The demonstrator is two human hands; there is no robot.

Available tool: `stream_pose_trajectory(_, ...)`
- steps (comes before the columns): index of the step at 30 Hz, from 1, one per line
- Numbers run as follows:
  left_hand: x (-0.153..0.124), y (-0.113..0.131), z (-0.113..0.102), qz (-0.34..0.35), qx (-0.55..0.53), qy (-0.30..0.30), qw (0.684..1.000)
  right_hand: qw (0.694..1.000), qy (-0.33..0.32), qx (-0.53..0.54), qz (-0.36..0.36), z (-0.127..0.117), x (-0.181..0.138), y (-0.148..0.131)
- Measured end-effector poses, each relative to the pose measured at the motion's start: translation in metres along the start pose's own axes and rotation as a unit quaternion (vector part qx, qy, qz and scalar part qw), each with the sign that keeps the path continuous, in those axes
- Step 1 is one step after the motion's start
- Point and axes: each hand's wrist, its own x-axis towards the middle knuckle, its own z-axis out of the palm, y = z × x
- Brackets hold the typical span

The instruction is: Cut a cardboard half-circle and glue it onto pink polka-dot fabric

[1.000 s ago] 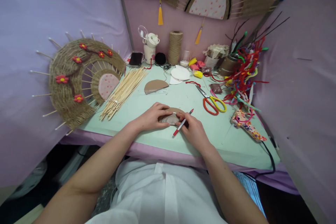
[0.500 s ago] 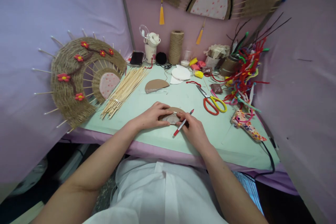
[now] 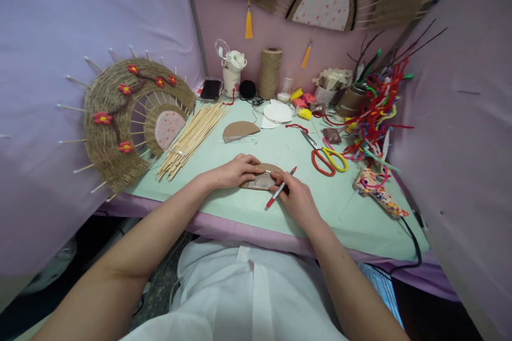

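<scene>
My left hand [image 3: 234, 171] lies flat with fingers stretched over a brown cardboard half-disc [image 3: 262, 178] on the pale green table [image 3: 248, 208], pressing it down. My right hand [image 3: 294, 198] is closed around a red and white pen [image 3: 280, 187], whose end rests at the half-disc's right edge. A small clear protractor-like piece lies on the cardboard between the two hands.
A second cardboard half-disc [image 3: 240, 130], bamboo sticks [image 3: 192, 138], white paper discs [image 3: 277, 112] and red-yellow scissors [image 3: 326, 157] lie beyond. A woven fan [image 3: 128, 117] leans left. Twine spool [image 3: 270, 72], pipe cleaners [image 3: 376, 112] and a glue gun [image 3: 378, 194] stand right.
The view has shifted slightly; my hands stay on the half-disc with the pen, barely moved.
</scene>
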Motion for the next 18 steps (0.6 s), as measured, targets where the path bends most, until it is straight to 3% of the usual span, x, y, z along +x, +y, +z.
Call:
stream_pose_trajectory(9, 0.0015, -0.0029, 0.0049, 0.003, -0.001, 0.046, 0.999, 1.000, -0.003, -0.009, 0.005, -0.0013, 0.0004, -0.0022)
stream_pose_trajectory(12, 0.0035, -0.0006, 0.0047, 0.029, -0.007, 0.059, 0.998, 1.000, -0.007, -0.004, 0.007, -0.0018, 0.0001, -0.0030)
stream_pose_trajectory(18, 0.0065, 0.0047, 0.0032, 0.109, -0.023, 0.025, 0.993, 1.000, -0.007, 0.010, 0.012, -0.0011, -0.0004, -0.0024)
